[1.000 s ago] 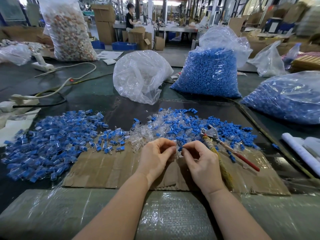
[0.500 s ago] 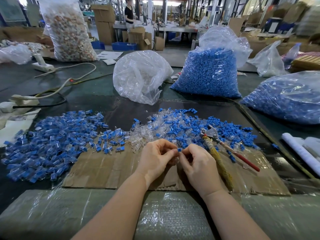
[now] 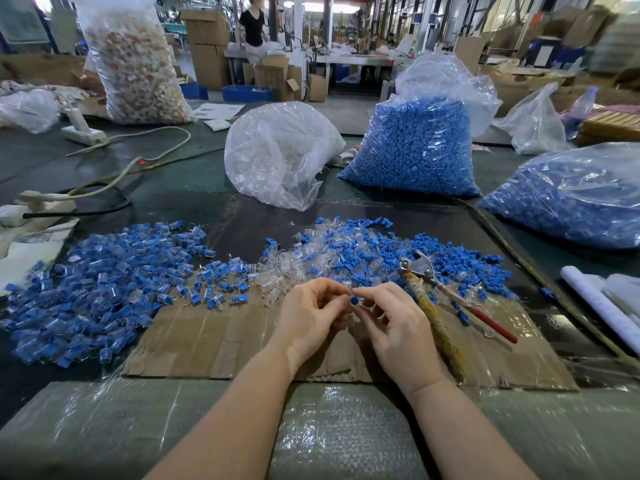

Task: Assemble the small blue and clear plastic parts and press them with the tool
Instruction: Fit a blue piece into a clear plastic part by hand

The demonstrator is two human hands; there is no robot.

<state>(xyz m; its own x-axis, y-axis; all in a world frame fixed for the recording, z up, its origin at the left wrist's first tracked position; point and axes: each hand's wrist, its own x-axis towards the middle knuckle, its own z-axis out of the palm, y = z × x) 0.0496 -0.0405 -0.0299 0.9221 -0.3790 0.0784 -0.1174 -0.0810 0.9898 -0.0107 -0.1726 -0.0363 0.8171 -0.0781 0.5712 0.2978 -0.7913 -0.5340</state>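
Pinching one small blue part (image 3: 354, 300) between both hands, left hand (image 3: 308, 317) and right hand (image 3: 394, 323) meeting, pliers (image 3: 450, 292) lying just right.

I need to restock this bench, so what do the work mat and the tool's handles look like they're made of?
Work mat: brown corrugated cardboard, matte, creased. Tool: shiny metal head; one handle looks red plastic-coated, the other wrapped in frayed yellowish tape or cloth.

Your flat brown cardboard sheet (image 3: 221, 341) lies at centre; the red-handled metal pliers (image 3: 450, 292) rest on its right part.
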